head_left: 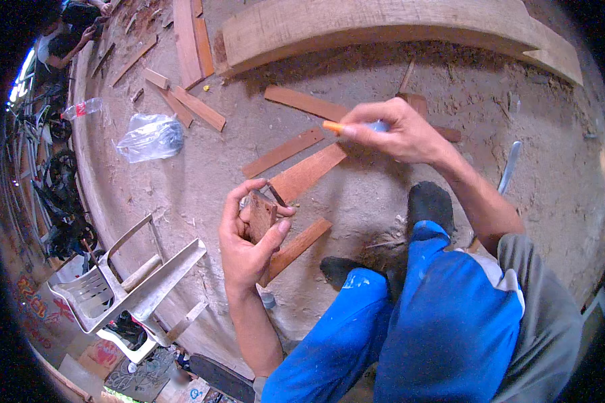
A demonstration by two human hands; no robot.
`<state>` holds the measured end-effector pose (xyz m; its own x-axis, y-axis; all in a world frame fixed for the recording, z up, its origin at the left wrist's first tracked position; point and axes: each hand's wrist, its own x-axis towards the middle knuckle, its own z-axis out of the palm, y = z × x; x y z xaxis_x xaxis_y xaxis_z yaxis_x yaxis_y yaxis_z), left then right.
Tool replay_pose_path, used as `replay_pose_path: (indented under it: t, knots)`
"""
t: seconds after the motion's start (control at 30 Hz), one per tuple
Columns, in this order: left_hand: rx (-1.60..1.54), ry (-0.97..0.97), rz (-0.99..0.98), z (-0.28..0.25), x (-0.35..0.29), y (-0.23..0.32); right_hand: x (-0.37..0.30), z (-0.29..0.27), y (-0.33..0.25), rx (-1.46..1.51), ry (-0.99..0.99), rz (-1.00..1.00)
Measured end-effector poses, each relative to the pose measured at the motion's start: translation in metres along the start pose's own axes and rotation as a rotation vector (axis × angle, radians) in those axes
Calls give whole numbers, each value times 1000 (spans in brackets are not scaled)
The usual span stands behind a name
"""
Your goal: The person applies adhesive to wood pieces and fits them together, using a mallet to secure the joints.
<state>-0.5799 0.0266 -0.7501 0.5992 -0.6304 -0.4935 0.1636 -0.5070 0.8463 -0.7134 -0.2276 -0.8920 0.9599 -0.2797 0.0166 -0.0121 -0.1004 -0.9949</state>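
The left hand (pixel 249 235) is curled partway closed around a small brown wood block (pixel 262 216), thumb on the near side and fingers wrapped over the far side, a grip that seems meant to keep the block steady and leave its face turned up toward the eyes. The block sits above the ground, left of the knees. The right hand (pixel 393 131) is closed in a pinch, thumb and fingers on a slim tool with an orange end (pixel 333 127); that end points left, toward the block's side, probably so the tool is ready without blocking the view. The palm covers much of it, so I cannot tell what kind of tool it is. Between the hands runs a wide wood strip (pixel 309 173), its lower end near the left fingertips; whether they touch it is unclear. A narrower strip (pixel 284 152) lies just beside it, and a short strip (pixel 302 247) lies behind the left wrist, all likely kept within arm's reach. The curved beam (pixel 383 28) rests beyond, well apart from both hands, perhaps put there to free the ground by the feet. A clear plastic bag (pixel 151 138) lies off to the left.
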Motion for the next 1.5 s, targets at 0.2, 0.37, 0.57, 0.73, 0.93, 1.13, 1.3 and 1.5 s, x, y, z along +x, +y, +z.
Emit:
replay_pose_path:
  t: [0.2, 0.37, 0.57, 0.73, 0.93, 1.13, 1.3, 1.5]
  knots:
    - [-15, 21, -34, -3, -3, 0, -10, 2, 18, -90, -77, 77]
    - [-35, 26, -18, -1, -2, -2, -5, 3, 27, -137, -64, -45]
    - [-17, 35, -24, -1, -3, -1, -11, -6, 4, -135, -131, 116]
    - [-21, 27, -51, -2, -4, -1, -6, 13, -57, -52, -249, -127]
    - [-43, -7, 6, 0, -3, -9, 1, 30, -85, -2, -109, -291]
    - [-95, -43, -4, 3, -3, -4, 4, 28, -91, -1, -82, -269]
    - [-93, -54, 15, 2, -1, -12, 8, 32, -80, -35, -31, -419]
    - [-75, -21, 13, -3, -2, -21, 11, 31, -81, -80, -17, -430]
